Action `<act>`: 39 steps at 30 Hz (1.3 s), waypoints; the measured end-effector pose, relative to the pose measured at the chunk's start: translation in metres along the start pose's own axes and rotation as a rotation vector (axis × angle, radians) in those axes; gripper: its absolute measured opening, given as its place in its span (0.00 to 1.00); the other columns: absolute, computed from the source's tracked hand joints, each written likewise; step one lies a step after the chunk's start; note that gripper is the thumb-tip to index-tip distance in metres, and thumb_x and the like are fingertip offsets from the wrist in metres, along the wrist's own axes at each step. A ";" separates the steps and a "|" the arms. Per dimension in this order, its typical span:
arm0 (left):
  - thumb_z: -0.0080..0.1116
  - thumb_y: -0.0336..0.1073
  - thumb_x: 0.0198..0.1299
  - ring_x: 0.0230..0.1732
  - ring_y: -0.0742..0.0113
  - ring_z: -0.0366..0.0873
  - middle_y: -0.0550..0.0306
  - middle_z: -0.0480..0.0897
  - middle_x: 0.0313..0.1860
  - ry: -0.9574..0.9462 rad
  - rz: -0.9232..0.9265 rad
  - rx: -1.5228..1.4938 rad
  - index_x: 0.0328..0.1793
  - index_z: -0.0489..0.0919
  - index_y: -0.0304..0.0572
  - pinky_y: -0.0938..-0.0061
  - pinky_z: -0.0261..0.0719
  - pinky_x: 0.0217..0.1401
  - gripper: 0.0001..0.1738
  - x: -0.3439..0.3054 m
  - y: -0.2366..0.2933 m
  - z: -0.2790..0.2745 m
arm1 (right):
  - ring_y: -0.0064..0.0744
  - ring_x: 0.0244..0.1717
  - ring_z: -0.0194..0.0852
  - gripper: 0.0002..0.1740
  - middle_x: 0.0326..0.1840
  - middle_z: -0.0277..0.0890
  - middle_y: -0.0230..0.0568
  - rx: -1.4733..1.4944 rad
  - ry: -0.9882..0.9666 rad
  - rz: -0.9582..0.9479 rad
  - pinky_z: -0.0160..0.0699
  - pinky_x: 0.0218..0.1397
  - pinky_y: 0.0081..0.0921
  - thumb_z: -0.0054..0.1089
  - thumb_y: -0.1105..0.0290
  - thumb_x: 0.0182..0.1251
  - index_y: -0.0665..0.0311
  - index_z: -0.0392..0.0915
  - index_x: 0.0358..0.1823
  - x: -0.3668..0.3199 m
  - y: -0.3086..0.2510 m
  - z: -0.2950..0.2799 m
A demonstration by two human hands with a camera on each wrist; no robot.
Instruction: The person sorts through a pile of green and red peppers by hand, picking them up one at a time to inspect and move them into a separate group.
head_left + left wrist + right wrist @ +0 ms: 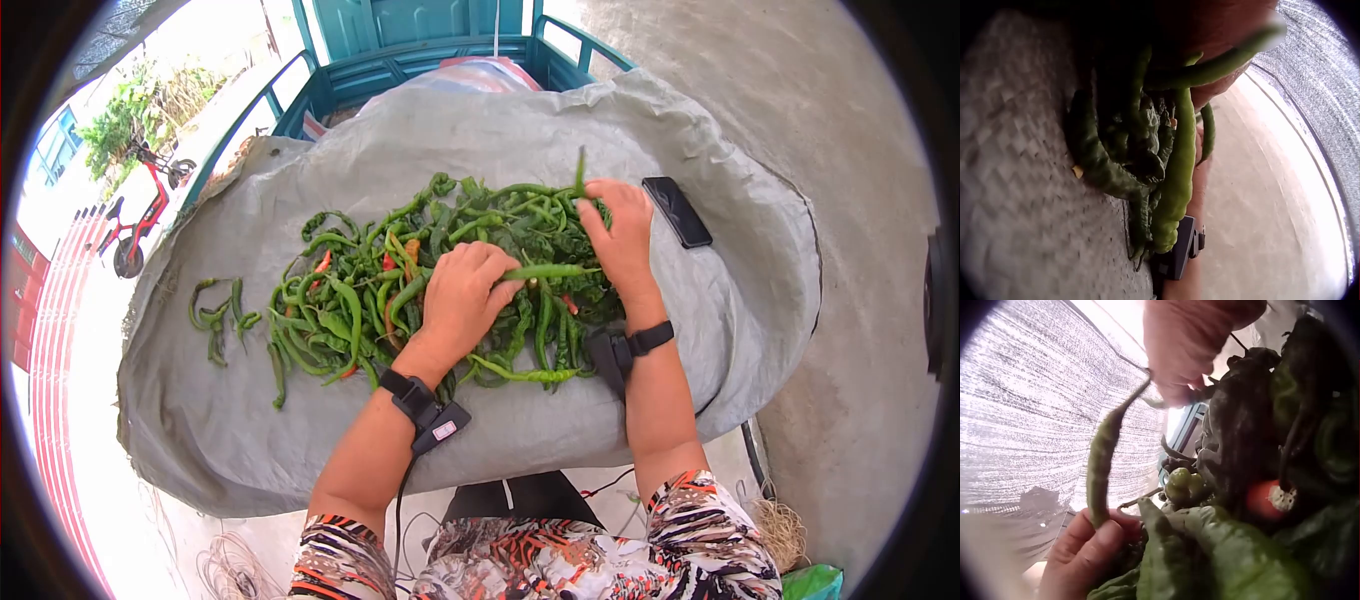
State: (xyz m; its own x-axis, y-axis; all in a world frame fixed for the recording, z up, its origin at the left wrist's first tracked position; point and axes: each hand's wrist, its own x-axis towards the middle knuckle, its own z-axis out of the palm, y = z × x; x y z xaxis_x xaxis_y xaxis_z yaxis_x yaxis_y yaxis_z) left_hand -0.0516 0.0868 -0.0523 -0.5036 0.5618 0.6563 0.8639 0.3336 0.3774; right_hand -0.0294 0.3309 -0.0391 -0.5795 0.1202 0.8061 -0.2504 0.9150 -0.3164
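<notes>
A: What is held by the left hand [465,295]?

B: A long pepper [545,271] is pinched between its thumb and fingers. It is held level above the pile [345,310], with its stem end turned towards the right hand [622,232].

A: And by the right hand?

B: A short pepper [580,172] is gripped between thumb and fingertips and held upright near the far edge of the pile. The two hands are held apart.

A: Where is the pile set?

B: It is spread across the middle of a grey sheet [250,440]. It is made up mostly of green peppers, though a few red ones are mixed in; a red pepper [1263,500] is seen close up from the right wrist.

A: Is anything else laid on the sheet?

B: Some loose peppers [238,300] are laid apart to the left, and a phone [678,212] is placed to the right, beyond the right hand.

A: And behind?

B: A striped sack [475,75] is partly covered by the sheet's far edge, in front of a teal cart panel [420,25]. A red bike [157,205] is parked at the far left.
</notes>
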 end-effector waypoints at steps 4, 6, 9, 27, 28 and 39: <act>0.63 0.33 0.59 0.44 0.48 0.75 0.53 0.78 0.43 0.145 -0.070 -0.084 0.46 0.80 0.40 0.57 0.74 0.47 0.11 -0.001 -0.001 0.006 | 0.44 0.47 0.73 0.10 0.41 0.79 0.38 0.100 0.232 -0.055 0.64 0.63 0.44 0.58 0.68 0.70 0.63 0.78 0.49 -0.002 -0.009 -0.010; 0.62 0.33 0.60 0.43 0.48 0.75 0.51 0.79 0.44 0.154 -0.118 -0.123 0.48 0.80 0.39 0.57 0.74 0.47 0.11 -0.002 -0.003 0.006 | 0.43 0.47 0.73 0.11 0.40 0.78 0.39 0.130 0.337 0.061 0.65 0.61 0.42 0.58 0.69 0.70 0.62 0.78 0.50 -0.006 -0.012 -0.011; 0.59 0.32 0.64 0.41 0.48 0.75 0.47 0.79 0.39 0.229 -0.099 -0.118 0.54 0.80 0.39 0.60 0.74 0.46 0.13 -0.002 -0.003 0.004 | 0.41 0.44 0.73 0.14 0.41 0.77 0.38 -0.101 0.351 0.080 0.65 0.59 0.38 0.59 0.66 0.69 0.61 0.78 0.53 -0.004 -0.013 -0.016; 0.63 0.35 0.60 0.42 0.54 0.75 0.56 0.79 0.38 0.088 -0.085 -0.021 0.56 0.81 0.48 0.63 0.74 0.47 0.17 0.000 -0.002 0.005 | 0.35 0.41 0.74 0.09 0.32 0.82 0.29 0.097 0.365 0.150 0.64 0.58 0.36 0.55 0.67 0.73 0.59 0.79 0.49 -0.005 -0.016 -0.012; 0.64 0.36 0.59 0.43 0.54 0.75 0.56 0.79 0.40 0.090 -0.025 0.025 0.56 0.81 0.49 0.62 0.74 0.48 0.18 -0.001 -0.003 0.005 | 0.35 0.43 0.75 0.10 0.35 0.81 0.31 -0.064 0.433 0.119 0.62 0.60 0.35 0.56 0.67 0.70 0.58 0.78 0.50 -0.003 -0.011 -0.010; 0.70 0.41 0.50 0.44 0.55 0.74 0.58 0.79 0.34 -0.035 -0.073 0.193 0.50 0.81 0.50 0.61 0.72 0.52 0.20 0.000 0.004 0.003 | 0.36 0.50 0.75 0.08 0.39 0.82 0.31 -0.034 -0.270 -0.067 0.50 0.72 0.44 0.63 0.62 0.60 0.53 0.83 0.39 -0.010 -0.023 -0.010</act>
State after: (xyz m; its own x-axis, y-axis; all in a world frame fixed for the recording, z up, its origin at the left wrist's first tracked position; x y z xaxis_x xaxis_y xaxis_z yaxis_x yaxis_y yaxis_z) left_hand -0.0483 0.0904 -0.0533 -0.5678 0.5554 0.6076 0.8093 0.5116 0.2886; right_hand -0.0102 0.3127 -0.0352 -0.7491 -0.0440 0.6609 -0.2716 0.9305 -0.2458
